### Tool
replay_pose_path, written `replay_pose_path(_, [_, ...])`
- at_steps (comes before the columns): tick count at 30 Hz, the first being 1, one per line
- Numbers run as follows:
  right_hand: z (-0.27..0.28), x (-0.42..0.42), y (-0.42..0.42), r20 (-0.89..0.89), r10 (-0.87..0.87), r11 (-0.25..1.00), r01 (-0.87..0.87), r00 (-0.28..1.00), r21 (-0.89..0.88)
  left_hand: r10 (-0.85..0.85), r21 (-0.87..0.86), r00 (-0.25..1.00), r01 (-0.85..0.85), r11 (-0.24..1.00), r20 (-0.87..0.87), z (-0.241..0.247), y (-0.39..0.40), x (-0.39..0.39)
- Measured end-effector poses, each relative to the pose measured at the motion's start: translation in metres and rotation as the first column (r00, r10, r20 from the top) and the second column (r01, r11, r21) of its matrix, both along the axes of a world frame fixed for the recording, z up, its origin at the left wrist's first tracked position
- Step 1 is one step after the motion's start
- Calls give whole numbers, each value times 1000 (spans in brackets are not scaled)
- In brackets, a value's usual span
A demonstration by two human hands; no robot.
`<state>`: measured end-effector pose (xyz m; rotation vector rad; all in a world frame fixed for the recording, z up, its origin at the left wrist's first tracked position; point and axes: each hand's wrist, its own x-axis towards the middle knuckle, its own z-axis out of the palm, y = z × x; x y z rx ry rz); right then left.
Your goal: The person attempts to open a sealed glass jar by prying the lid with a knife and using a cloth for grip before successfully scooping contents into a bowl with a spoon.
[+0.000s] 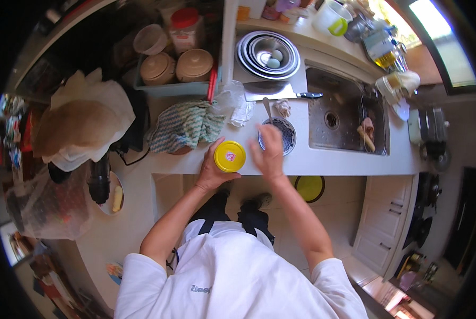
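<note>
My left hand (209,172) grips a round container with a yellow lid (223,156) at the counter's front edge. The lid bears a small red and white mark, and it hides most of the container's body. Blurred by motion, my right hand (270,153) hovers just right of the container with its fingers apart and nothing visible in them. Partly behind that hand is a blue-and-white patterned bowl (289,137), with a spoon (267,107) leaning out over its far rim. A crumpled cloth or tissue (282,107) lies beyond the bowl.
A cleaver (269,91) lies behind the bowl, its handle reaching over the sink rim (309,119). Nested steel bowls (246,60) hold two pale eggs (274,60). Left are a striped towel (186,123) and a crate (174,88) with lidded pots (195,65).
</note>
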<state>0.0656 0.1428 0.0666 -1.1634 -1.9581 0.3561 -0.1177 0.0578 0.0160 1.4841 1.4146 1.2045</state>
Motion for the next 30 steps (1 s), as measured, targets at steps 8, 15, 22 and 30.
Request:
replay_pose_path(8, [11, -54, -33, 284, 196, 980, -192, 939, -42, 24, 166, 994, -41, 985, 105, -23, 13, 4])
replay_pose_path(15, [2, -42, -10, 271, 428, 903, -420, 862, -90, 152, 259, 981, -178, 949, 119, -43, 14, 17])
replay_pose_path(22, [7, -45, 24, 312, 632, 761, -644, 710, -77, 261, 281, 956, -288, 915, 132, -33, 23, 17])
replay_pose_path(30, [20, -49, 3, 532, 544, 804, -585, 649, -109, 187, 154, 940, -238, 959, 286, -37, 13, 19])
